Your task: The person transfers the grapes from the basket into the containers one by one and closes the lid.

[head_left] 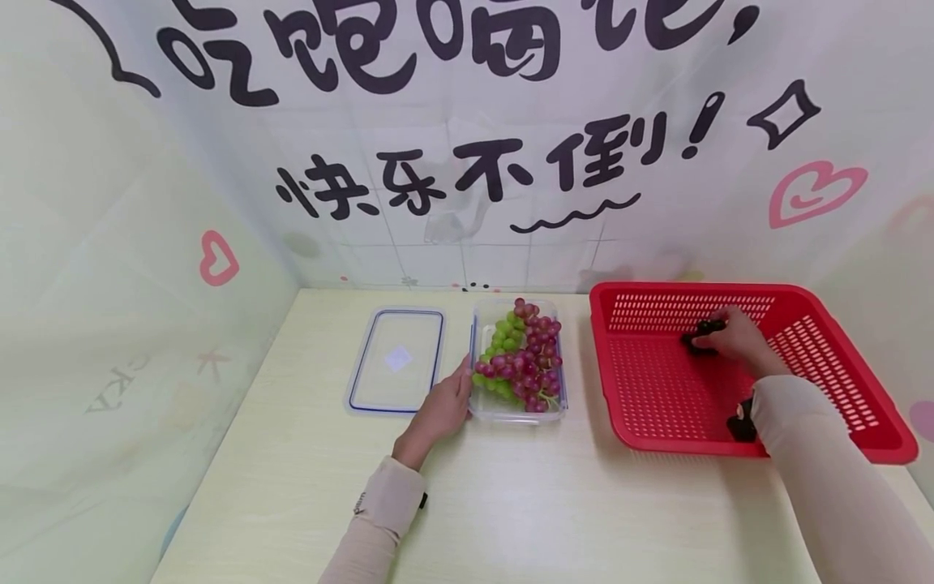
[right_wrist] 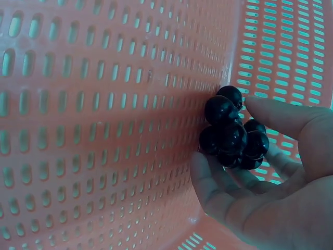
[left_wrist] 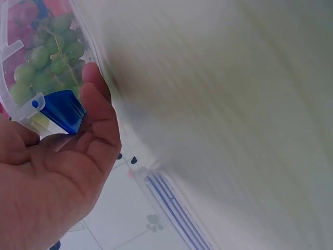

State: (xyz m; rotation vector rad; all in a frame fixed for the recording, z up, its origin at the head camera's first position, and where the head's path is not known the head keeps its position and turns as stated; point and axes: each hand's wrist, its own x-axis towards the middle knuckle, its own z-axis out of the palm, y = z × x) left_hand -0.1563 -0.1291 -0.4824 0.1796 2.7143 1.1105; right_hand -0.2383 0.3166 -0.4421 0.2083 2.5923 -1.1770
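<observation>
In the head view, my left hand (head_left: 445,401) holds the left side of a clear plastic container (head_left: 514,419). Its blue clip (left_wrist: 65,110) lies between my curled fingers and thumb in the left wrist view. Green grapes (head_left: 503,337) and red grapes (head_left: 540,357) fill the container, the red ones partly over the green. Inside a red basket (head_left: 642,389) to the right, my right hand (head_left: 739,337) grips a small bunch of black grapes (right_wrist: 231,138). The right wrist view shows thumb and fingers around that bunch, close to the slotted basket surface.
A clear lid (head_left: 397,361) with a blue seal lies flat on the pale table (head_left: 496,503), left of the container. Behind the table hangs a printed white cloth (head_left: 452,219). The basket's raised walls surround my right hand.
</observation>
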